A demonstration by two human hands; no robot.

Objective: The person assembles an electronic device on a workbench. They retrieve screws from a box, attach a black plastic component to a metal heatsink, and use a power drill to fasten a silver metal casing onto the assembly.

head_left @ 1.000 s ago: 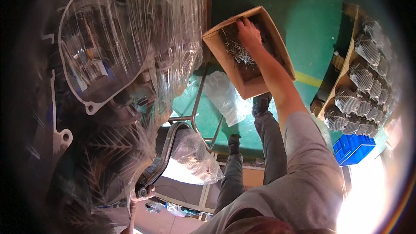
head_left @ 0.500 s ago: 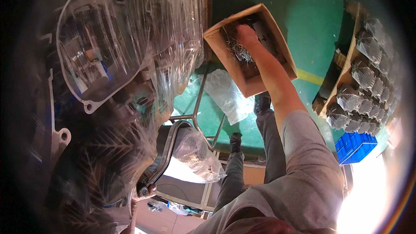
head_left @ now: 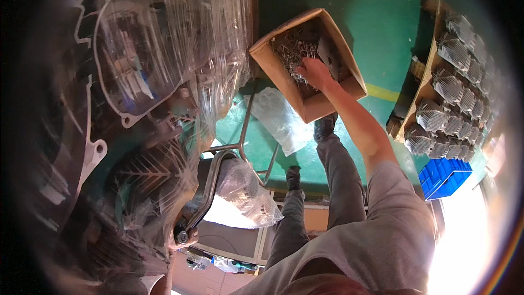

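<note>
My right hand (head_left: 314, 72) is inside a cardboard box (head_left: 304, 110), low over a heap of thin, shiny metal pieces (head_left: 292, 54) that look like small screws or pins. Its fingers are bent together, and whatever they hold is hidden. At the lower left, my left hand (head_left: 189, 240) is next to the bolted end of a curved metal bar (head_left: 210, 194). Most of its fingers are out of sight behind the bar and the dark parts there, so its grip does not show.
Large metal castings wrapped in clear film (head_left: 218, 49) fill the left side. Finned grey metal parts (head_left: 450, 84) stand in rows on a pallet at right, near a blue crate (head_left: 445, 177). A plastic bag (head_left: 281, 120) lies on the green floor beside a tubular metal frame (head_left: 245, 125).
My right hand has drawn back toward me from the far part of the box, uncovering more of the metal heap. The left hand stays by the bar; the whole view has shifted slightly.
</note>
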